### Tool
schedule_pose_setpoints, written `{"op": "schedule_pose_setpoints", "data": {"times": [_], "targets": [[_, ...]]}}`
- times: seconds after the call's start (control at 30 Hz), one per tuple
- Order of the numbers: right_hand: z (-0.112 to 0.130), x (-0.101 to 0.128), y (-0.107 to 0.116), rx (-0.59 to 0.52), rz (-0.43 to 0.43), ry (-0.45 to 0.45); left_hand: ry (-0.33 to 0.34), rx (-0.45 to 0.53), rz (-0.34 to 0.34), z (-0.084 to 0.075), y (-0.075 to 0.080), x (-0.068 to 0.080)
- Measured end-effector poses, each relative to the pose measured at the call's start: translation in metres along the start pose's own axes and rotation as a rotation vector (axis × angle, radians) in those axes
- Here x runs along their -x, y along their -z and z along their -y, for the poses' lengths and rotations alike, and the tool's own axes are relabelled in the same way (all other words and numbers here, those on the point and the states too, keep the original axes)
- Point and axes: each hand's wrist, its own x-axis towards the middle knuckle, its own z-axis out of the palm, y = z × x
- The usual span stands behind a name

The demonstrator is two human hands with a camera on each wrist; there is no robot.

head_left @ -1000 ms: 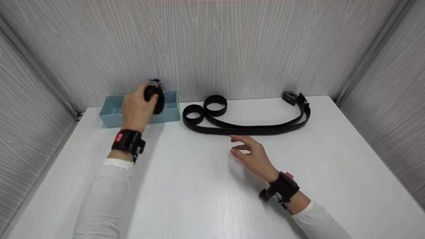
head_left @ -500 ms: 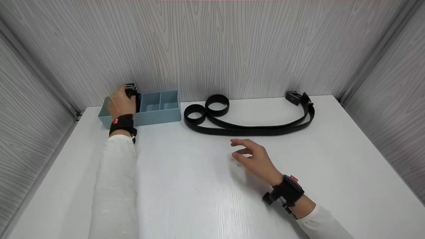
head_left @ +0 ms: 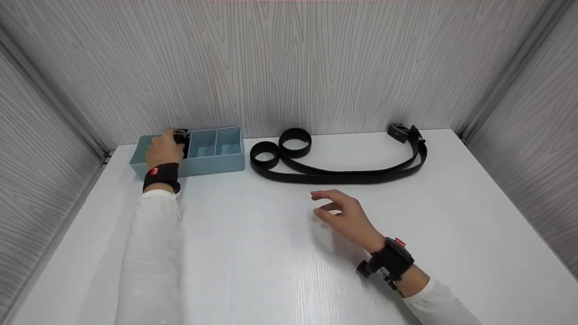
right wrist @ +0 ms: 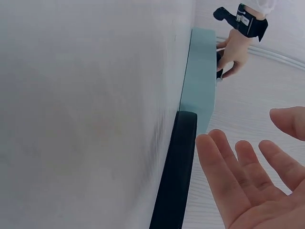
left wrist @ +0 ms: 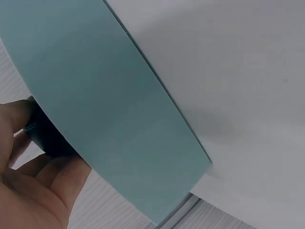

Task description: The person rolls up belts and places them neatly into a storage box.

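My left hand (head_left: 163, 150) grips a coiled black belt (head_left: 182, 139) with a silver buckle, held down in a middle compartment of the blue divided box (head_left: 210, 165). In the left wrist view, the thumb and fingers curl around the black coil (left wrist: 50, 136), whose lower part is hidden behind the box wall. My right hand (head_left: 350, 219) hovers over the table, fingers relaxed and parted, with nothing in it. Beyond it lies a long black belt (head_left: 334, 178), doubled back along the table, both left ends rolled into loops and a buckle (head_left: 398, 132) at the right.
The box stands at the back left by the grey wood-grain wall (head_left: 289, 67). Two compartments to the right of the left hand hold nothing visible. Side walls flank the white table (head_left: 253, 253).
My left hand has carried the coiled belt leftward and down from above the box's right part into a compartment. The box has shifted slightly toward the front. The right hand stays nearly still.
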Motion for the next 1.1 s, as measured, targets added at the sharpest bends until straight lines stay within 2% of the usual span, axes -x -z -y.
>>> {"op": "schedule_pose_setpoints", "data": {"times": [0.07,0.17,0.23,0.3,0.33,0.37,0.4,0.43,0.47,0.53,0.6,0.7,0.8,0.9,1.1], "targets": [[0.001,0.000,-0.001,0.005,0.003,-0.004,0.001,-0.057,0.009,-0.003,0.000,0.002],[0.001,-0.001,0.000,0.011,0.005,-0.006,-0.040,-0.112,-0.063,-0.018,-0.003,0.007],[0.002,-0.001,0.001,0.003,0.003,-0.016,-0.116,-0.101,-0.178,-0.034,-0.008,0.010],[0.003,0.000,0.003,-0.008,0.003,-0.030,-0.224,-0.074,-0.300,-0.054,-0.016,0.017],[0.004,0.000,0.004,-0.014,0.001,-0.040,-0.288,-0.059,-0.336,-0.066,-0.020,0.021],[0.004,0.000,0.004,-0.020,-0.002,-0.049,-0.353,-0.051,-0.345,-0.079,-0.024,0.027],[0.004,0.000,0.004,-0.025,-0.006,-0.058,-0.412,-0.056,-0.333,-0.091,-0.029,0.032],[0.004,0.000,0.005,-0.027,-0.008,-0.063,-0.465,-0.072,-0.289,-0.103,-0.035,0.039],[0.004,-0.001,0.005,-0.025,-0.010,-0.067,-0.513,-0.087,-0.231,-0.114,-0.040,0.045],[0.002,-0.001,0.005,-0.021,-0.013,-0.073,-0.576,-0.113,-0.073,-0.133,-0.053,0.058],[0.002,-0.001,0.007,-0.013,-0.014,-0.078,-0.593,-0.159,0.074,-0.146,-0.068,0.068],[0.003,-0.001,0.010,-0.010,-0.014,-0.086,-0.573,-0.211,0.190,-0.156,-0.085,0.080],[0.005,-0.001,0.011,-0.011,-0.018,-0.095,-0.558,-0.256,0.234,-0.160,-0.092,0.091],[0.005,-0.001,0.013,-0.012,-0.022,-0.094,-0.578,-0.261,0.238,-0.163,-0.092,0.106],[0.007,-0.003,0.021,0.010,-0.013,-0.083,-0.670,-0.171,0.248,-0.165,-0.084,0.156]]}}
